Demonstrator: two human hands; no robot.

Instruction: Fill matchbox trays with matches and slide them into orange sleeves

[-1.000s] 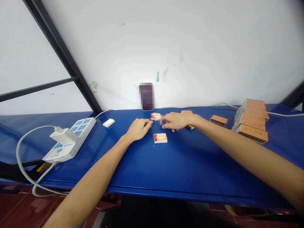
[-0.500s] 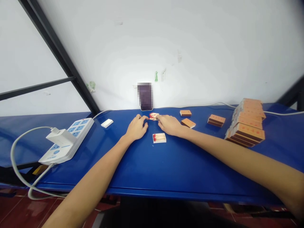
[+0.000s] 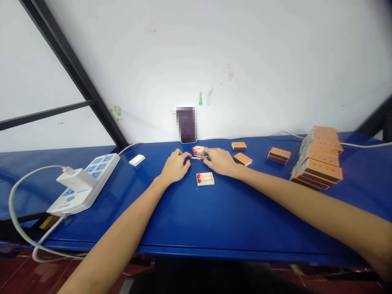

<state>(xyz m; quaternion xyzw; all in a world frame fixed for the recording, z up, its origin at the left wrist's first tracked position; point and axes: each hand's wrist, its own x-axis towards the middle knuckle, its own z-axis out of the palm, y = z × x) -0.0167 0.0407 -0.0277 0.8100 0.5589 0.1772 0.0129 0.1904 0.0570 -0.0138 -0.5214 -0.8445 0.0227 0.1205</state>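
A loose pile of red-headed matches [image 3: 198, 150] lies on the blue table between my hands. My left hand [image 3: 174, 166] rests at its left, thumb and index finger apart, the index fingertip by the ends of a few matches nearest me. From the right, my right hand [image 3: 219, 161] has its fingers curled down on those matches at the pile's near edge; its fingertips are partly hidden. Closer to me sits a white matchbox tray [image 3: 206, 184] with matches lying in it, heads to the left. Neither hand touches that tray.
Orange matchboxes [image 3: 242, 159] lie right of my right hand, with a large stack of matchboxes [image 3: 321, 163] farther right. A small white tray [image 3: 136, 160] and a power strip [image 3: 88, 183] with a cable are at left. A phone [image 3: 187, 126] leans against the wall.
My right fingers have shifted slightly toward me, and a few matches now lie apart from the pile's near side. My left hand has stayed nearly still.
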